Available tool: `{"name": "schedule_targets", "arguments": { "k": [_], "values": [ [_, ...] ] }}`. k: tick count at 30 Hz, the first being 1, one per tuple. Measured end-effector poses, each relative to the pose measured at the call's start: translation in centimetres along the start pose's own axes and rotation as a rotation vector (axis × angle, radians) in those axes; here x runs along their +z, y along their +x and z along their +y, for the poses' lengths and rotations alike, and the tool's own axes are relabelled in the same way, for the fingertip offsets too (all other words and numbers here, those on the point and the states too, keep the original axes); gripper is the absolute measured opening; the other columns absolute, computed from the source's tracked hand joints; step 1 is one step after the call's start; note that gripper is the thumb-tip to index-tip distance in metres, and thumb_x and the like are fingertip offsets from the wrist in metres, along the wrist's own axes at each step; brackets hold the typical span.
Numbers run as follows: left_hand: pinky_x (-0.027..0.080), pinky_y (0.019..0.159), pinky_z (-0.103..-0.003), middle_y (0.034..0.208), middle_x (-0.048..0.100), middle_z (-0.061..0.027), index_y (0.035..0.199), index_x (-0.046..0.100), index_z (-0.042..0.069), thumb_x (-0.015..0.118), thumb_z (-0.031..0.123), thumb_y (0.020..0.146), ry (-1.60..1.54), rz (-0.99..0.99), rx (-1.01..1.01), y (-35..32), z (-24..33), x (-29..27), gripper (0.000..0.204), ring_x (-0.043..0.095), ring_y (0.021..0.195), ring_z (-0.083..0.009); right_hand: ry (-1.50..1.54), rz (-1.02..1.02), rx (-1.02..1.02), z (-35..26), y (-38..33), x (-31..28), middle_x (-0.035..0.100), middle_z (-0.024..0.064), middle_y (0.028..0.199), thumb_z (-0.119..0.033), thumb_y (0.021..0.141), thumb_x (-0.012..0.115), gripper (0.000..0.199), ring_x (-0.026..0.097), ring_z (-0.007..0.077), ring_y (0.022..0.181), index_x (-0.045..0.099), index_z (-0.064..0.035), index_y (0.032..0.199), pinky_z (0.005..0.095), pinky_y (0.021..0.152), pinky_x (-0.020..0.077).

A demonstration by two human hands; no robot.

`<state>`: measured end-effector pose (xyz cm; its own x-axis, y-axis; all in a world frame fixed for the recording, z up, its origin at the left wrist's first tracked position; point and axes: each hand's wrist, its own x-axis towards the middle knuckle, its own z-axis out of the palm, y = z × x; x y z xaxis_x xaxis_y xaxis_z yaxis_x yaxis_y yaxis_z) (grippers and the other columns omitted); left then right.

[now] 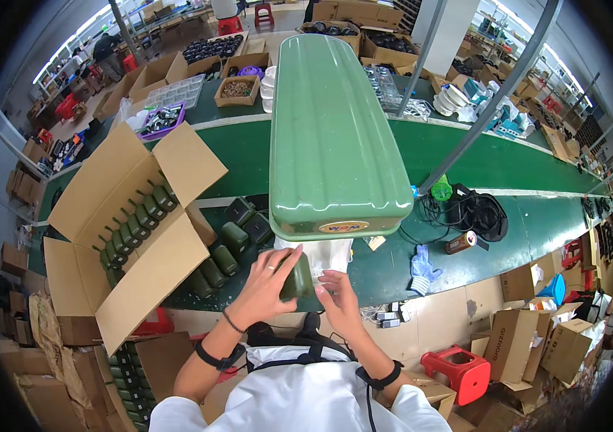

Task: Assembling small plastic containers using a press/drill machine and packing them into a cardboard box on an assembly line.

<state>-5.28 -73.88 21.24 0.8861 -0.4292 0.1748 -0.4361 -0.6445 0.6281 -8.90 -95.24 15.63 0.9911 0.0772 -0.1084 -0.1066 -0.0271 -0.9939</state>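
Note:
My left hand is closed around a dark green, rounded box-shaped housing, held upright just below the front of a large green machine cover. To the right of the housing is my right hand, its thumb and index tips bent close together; whether something small lies between them is too small to tell. Several similar dark green housings rest on the table to the left of my left hand. White cloth or plastic shows behind my hands, under the cover, which hides the machine's lower part.
An open cardboard box at left holds rows of green units with short stalks. On the green table to the right lie a blue-white glove, a brown can, and a black bag with cables. A red stool stands on the floor.

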Motion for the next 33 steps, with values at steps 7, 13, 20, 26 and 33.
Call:
{"name": "schedule_targets", "arguments": {
  "k": [7, 13, 20, 26, 33],
  "values": [
    [0.038, 0.115, -0.052, 0.146, 0.049, -0.0302, 0.151, 0.038, -0.004, 0.084, 0.029, 0.071, 0.066, -0.039, 0.120, 4.9, -3.8, 3.4, 0.098, 0.045, 0.135, -0.0488, -0.502, 0.259, -0.258, 2.6, 4.7, -0.4, 0.069, 0.0164, 0.110, -0.022, 0.097, 0.073, 0.032, 0.067, 0.0302, 0.096, 0.070, 0.0019, 0.119, 0.0372, 0.076, 0.0542],
    [0.031, 0.121, -0.053, 0.152, 0.046, -0.0287, 0.151, 0.043, 0.000, 0.078, 0.041, 0.090, -0.087, -0.031, -0.005, 4.7, -6.3, 6.8, 0.081, 0.041, 0.141, -0.0483, -0.572, 0.307, -0.162, 3.3, 6.5, -1.2, 0.070, 0.0195, 0.111, -0.025, 0.094, 0.076, 0.032, 0.064, 0.0362, 0.102, 0.074, 0.0013, 0.111, 0.0430, 0.086, 0.0514],
    [0.016, 0.126, -0.059, 0.163, 0.036, -0.0235, 0.160, 0.035, 0.007, 0.061, 0.056, 0.100, -0.071, -0.159, -0.094, 4.1, -8.0, 7.6, 0.082, 0.025, 0.154, -0.0434, -0.483, 0.206, -0.217, 3.8, 8.5, -3.5, 0.062, 0.0223, 0.134, -0.016, 0.088, 0.081, 0.059, 0.060, 0.0383, 0.120, 0.056, -0.0001, 0.139, 0.0483, 0.104, 0.0466],
    [0.019, 0.126, -0.058, 0.165, 0.024, -0.0322, 0.162, 0.022, -0.004, 0.077, 0.056, 0.085, 0.038, 0.153, -0.238, 4.5, -6.0, 12.1, 0.112, 0.020, 0.155, -0.0491, 0.435, 0.251, 0.118, -1.2, 17.7, -10.9, 0.066, 0.0086, 0.123, -0.022, 0.109, 0.053, 0.030, 0.064, 0.0227, 0.113, 0.060, -0.0061, 0.134, 0.0393, 0.100, 0.0536],
    [0.023, 0.123, -0.056, 0.163, 0.026, -0.0335, 0.157, 0.026, -0.009, 0.087, 0.052, 0.074, 0.005, 0.340, -0.371, 5.3, -4.4, 12.0, 0.119, 0.023, 0.154, -0.0475, 0.183, 0.157, 0.050, -12.3, 17.6, -12.8, 0.066, 0.0084, 0.128, -0.026, 0.108, 0.055, 0.037, 0.064, 0.0217, 0.117, 0.059, -0.0051, 0.138, 0.0394, 0.102, 0.0528]
  ]
}}
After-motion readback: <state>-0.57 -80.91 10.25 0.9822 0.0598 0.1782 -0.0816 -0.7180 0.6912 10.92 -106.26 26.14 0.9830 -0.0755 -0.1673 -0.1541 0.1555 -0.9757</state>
